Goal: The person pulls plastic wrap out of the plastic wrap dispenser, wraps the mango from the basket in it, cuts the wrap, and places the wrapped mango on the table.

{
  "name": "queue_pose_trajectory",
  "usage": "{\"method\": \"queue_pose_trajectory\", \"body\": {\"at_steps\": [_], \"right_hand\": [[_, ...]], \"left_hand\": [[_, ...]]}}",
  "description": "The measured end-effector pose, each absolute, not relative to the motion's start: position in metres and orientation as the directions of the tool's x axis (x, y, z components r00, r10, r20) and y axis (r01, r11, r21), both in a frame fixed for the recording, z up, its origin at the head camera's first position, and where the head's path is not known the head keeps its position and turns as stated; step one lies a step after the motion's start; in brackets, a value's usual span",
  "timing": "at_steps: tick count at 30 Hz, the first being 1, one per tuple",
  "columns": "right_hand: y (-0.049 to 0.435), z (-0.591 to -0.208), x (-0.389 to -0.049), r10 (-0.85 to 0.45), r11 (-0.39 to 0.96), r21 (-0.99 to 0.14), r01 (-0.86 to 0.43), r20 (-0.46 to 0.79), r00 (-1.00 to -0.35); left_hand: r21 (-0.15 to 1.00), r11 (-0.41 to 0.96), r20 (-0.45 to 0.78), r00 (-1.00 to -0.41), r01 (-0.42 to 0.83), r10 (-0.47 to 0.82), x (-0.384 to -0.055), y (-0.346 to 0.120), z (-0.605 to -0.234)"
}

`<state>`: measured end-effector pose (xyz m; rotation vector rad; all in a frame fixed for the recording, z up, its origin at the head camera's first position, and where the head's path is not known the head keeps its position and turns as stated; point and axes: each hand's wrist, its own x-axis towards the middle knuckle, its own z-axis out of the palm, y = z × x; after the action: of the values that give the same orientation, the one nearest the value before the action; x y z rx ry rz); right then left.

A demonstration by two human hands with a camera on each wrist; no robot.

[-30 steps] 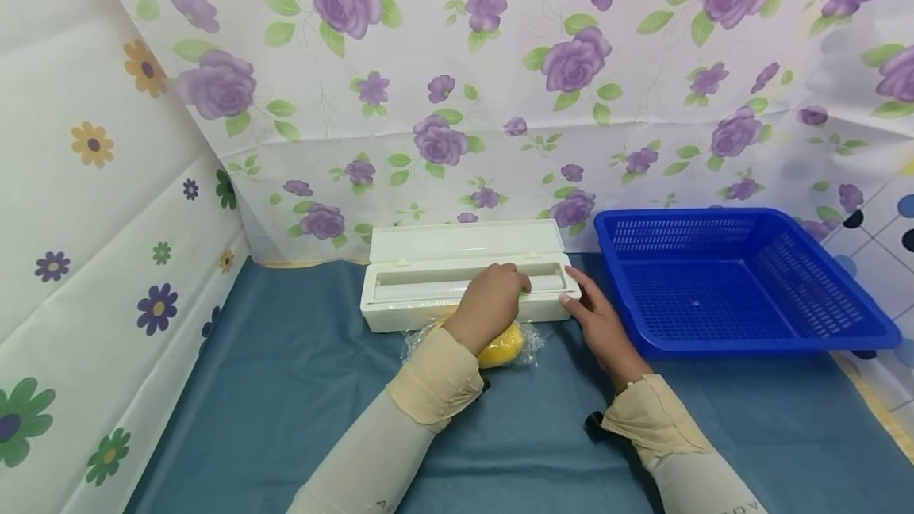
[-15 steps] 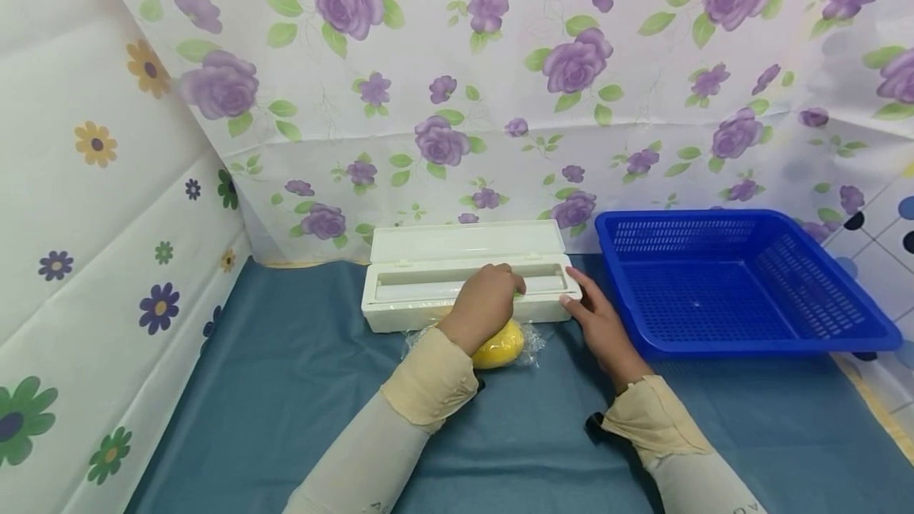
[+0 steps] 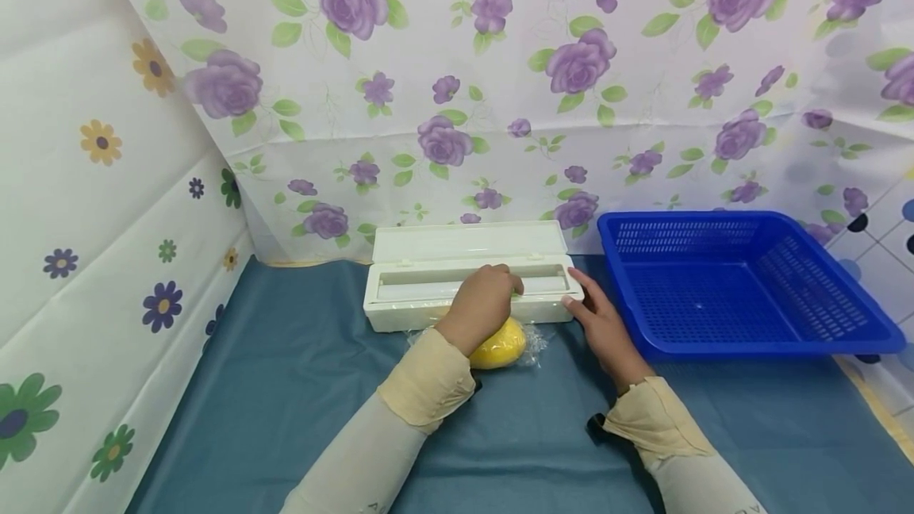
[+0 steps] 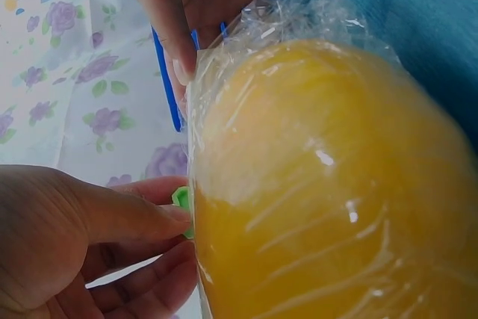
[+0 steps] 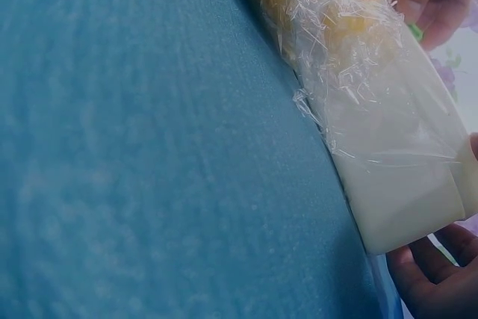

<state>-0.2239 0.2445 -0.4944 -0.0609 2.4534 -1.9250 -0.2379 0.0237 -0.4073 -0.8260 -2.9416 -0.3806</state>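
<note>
A white cling film dispenser (image 3: 400, 317) lies on the table, lid (image 3: 467, 242) raised, a pale roll (image 3: 421, 290) inside. My left hand (image 3: 480, 304) reaches to its front edge. In the left wrist view, thumb and fingers pinch a small green slider (image 4: 181, 203). At the dispenser's right end, my right hand (image 3: 603, 327) grips the corner, thumb in front and fingers behind. A smooth, rounded yellow thing (image 4: 336, 184), like a large fruit, sits before the dispenser under clear film (image 5: 328, 57). My left wrist partly covers it in the head view.
To the right, close to my right hand, stands a blue perforated plastic basket (image 3: 714, 343). Blue-green cloth (image 3: 300, 387) covers the table. A flowered sheet (image 3: 464, 165) hangs behind the dispenser, and another (image 3: 107, 244) borders the left side.
My left hand has slid a little to the left along the dispenser's front edge, baring more of the yellow thing. The right hand keeps its grip on the corner.
</note>
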Motion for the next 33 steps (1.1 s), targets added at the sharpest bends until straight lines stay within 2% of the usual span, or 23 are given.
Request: {"method": "queue_pose_trajectory", "body": {"at_steps": [33], "right_hand": [[0.244, -0.491, -0.222, -0.046, 0.237, -0.972, -0.006, -0.006, -0.999]], "left_hand": [[0.223, 0.833, 0.159, -0.862, 0.506, 0.481, -0.235, 0.007, -0.41]]}}
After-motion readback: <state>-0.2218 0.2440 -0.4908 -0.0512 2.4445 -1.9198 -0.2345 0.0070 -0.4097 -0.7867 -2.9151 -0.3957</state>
